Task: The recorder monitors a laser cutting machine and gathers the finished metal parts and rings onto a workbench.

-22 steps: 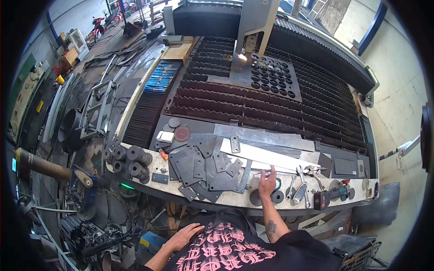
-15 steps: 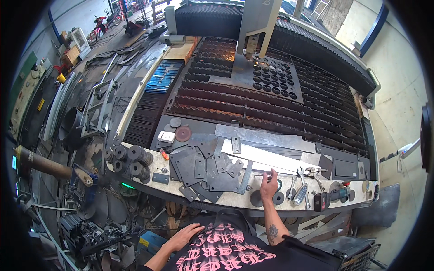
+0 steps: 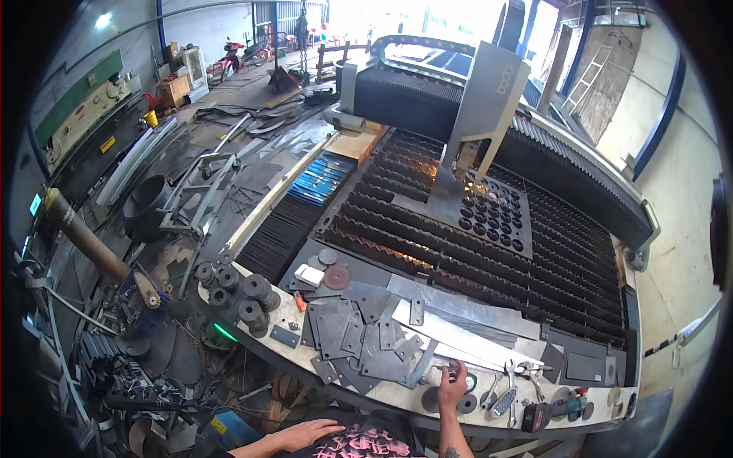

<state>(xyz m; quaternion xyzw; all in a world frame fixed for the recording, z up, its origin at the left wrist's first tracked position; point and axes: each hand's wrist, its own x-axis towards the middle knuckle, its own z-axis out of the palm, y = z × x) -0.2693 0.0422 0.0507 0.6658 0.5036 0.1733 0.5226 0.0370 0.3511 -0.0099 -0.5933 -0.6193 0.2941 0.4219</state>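
My right hand [image 3: 453,384] is over the pale front ledge [image 3: 416,398] of the cutting machine, its fingers curled in. Something small and dark may be between them; I cannot make it out. Dark round discs [image 3: 466,402] lie beside that wrist. Just right of it are wrenches [image 3: 510,375] and a cordless power tool [image 3: 557,408]. My left hand [image 3: 309,433] rests flat against my black shirt, fingers stretched out, holding nothing. Dark metal plates with holes [image 3: 334,328] lie piled left of my right hand, near a long white strip [image 3: 466,341].
Sparks show under the cutting head [image 3: 463,164], above a metal sheet with round holes [image 3: 495,217] on the toothed slats. Stacked dark rings [image 3: 256,290] stand at the ledge's left end. Metal scrap and a brown gas cylinder [image 3: 88,233] crowd the left side.
My view has tilted up and shifted left, so the machine sits lower and further right in the picture. My right hand's fingers are more curled; my left stays against the shirt.
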